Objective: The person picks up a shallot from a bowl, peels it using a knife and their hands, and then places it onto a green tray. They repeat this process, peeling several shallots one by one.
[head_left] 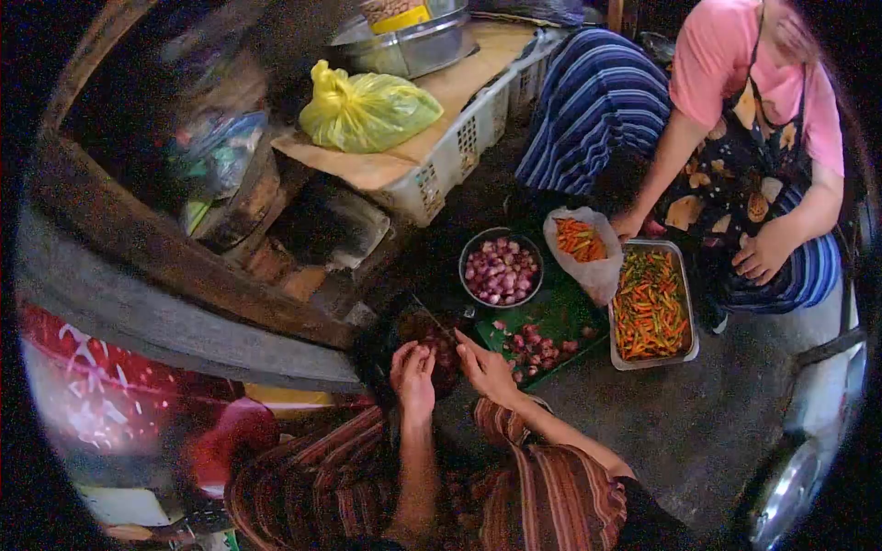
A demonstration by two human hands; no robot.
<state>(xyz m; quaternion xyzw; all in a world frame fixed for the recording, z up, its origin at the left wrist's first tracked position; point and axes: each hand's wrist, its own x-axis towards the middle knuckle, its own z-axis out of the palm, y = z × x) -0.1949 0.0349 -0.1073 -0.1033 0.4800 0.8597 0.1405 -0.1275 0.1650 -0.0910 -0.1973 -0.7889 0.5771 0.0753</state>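
My right hand (487, 369) is closed round the handle of a knife (430, 314), whose thin blade points up and to the left. Close beside it, my left hand (414, 375) has its fingers bent together; what they hold, if anything, is too small to make out. Under both hands is a dark container (390, 335) with reddish contents. Peeled shallots fill a metal bowl (503, 267) just beyond my hands. Loose shallots (537, 353) lie on a green sheet (570, 308) to the right of my right hand.
A metal tray (654, 305) of chillies and a plastic bag (580, 252) of orange chillies stand at the right. A co-worker (753, 138) sits behind them, one hand near the bag. A yellow bag (369, 108) rests on a crate (441, 174). A wooden beam (184, 230) runs along the left.
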